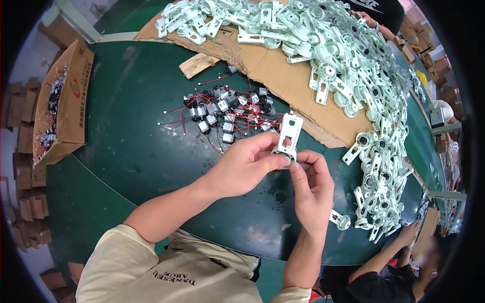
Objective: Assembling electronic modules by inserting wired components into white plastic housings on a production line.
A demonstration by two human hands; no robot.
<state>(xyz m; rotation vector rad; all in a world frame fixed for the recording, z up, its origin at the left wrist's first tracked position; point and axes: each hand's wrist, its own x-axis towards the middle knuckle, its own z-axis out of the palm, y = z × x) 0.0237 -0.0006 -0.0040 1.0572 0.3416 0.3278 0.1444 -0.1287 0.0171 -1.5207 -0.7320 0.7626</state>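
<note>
My left hand (pixel 245 164) is closed round a pale mint-white plastic housing (pixel 290 132), a flat slotted arm with a ring at its lower end. The housing is held upright above the green table, the ring end toward me. My left thumb presses on the ring, where something dark shows inside; I cannot make out what it is. My right hand (pixel 313 189) pinches the ring's right side with thumb and fingertips. Just beyond my hands lies a loose heap of small silver and black motors (pixel 222 107) with red leads.
A large pile of similar housings (pixel 298 30) covers a cardboard sheet (pixel 298 86) and runs down the right. One housing (pixel 340 220) lies apart near my right forearm. A carton of motors (pixel 75 106) stands left, a wood block (pixel 198 65) beyond. Co-workers' hands (pixel 408 234) work at right.
</note>
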